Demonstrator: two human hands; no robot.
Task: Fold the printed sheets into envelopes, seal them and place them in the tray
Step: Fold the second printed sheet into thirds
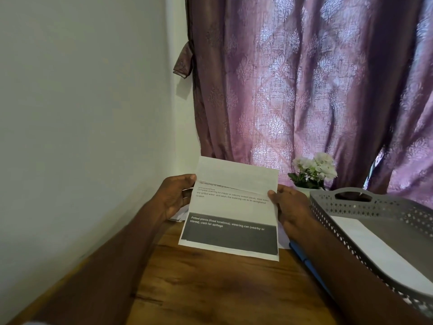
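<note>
Item: printed sheet (pixel 230 214), white, red text lines and a dark grey band with white lettering. It is being held up above the wooden table (pixel 210 289), its top portion folding down toward the viewer over the text.

Left hand (pixel 174 195): gripping the sheet's left edge, thumb lying at the fold line, fingers curling behind the paper.

Right hand (pixel 289 207): pinching the right edge at the fold, thumb in front, fingers behind.

Grey perforated tray (pixel 346 202): standing on the table at the right, well apart from the sheet. One white piece of paper (pixel 379 249) is lying inside it; whether that is a finished envelope cannot be told.

Other items: blue pen (pixel 304 259) lying between sheet and tray; more white papers (pixel 181 213) showing behind the left hand; white flowers in a pot (pixel 312 172); purple curtain (pixel 304 78).

Progress, as judged: first fold is under way on this sheet. Remaining folds, sealing and placing in the tray are not yet done.
</note>
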